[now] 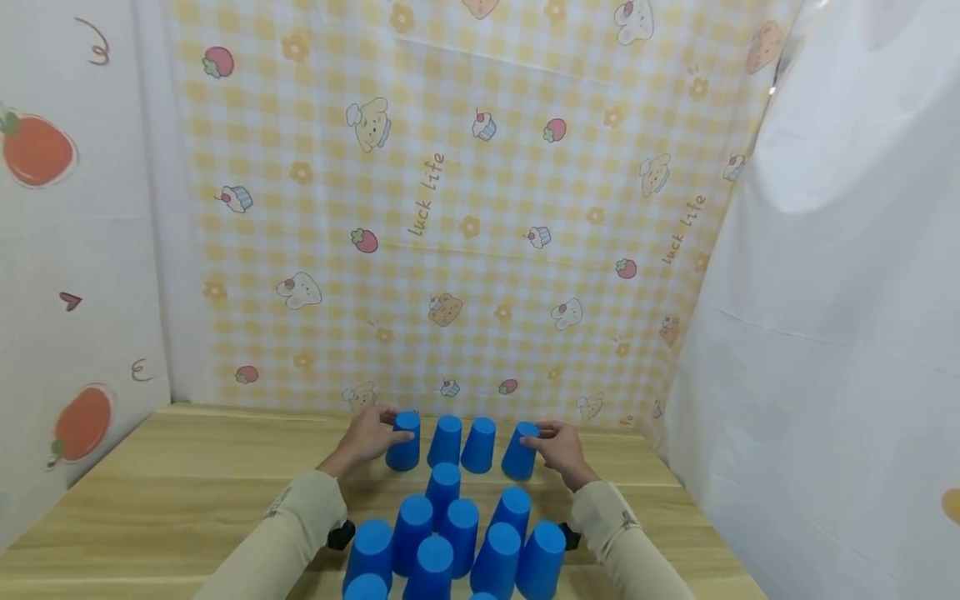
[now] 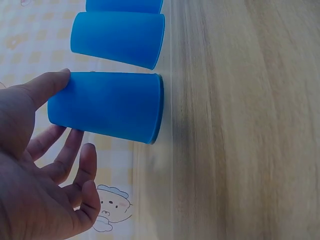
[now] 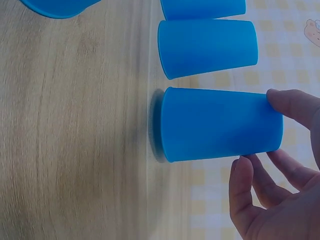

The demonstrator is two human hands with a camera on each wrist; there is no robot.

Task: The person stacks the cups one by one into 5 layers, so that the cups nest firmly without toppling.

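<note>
Reaches both arms forward in cream sleeves [image 1: 288, 533] from the bottom edge of the head view, over a wooden table [image 1: 187, 483]. At lower centre, grips the two ends of a row of four upside-down blue cups: pinches the leftmost cup [image 1: 403, 446] with the left hand [image 1: 367, 439], the rightmost cup [image 1: 519, 456] with the right hand [image 1: 562, 450]. Has two middle cups [image 1: 478, 446] standing between, untouched. In the left wrist view, holds the narrow end between thumb and fingertips, with other fingers loosely bent away from it; in the right wrist view, holds likewise at right of centre. Cannot tell whether either held rim touches the table. Has a cluster of more blue cups [image 1: 414, 525] between the forearms, running off the bottom edge. Faces a yellow checked cloth [image 1: 480, 275] across upper centre
</note>
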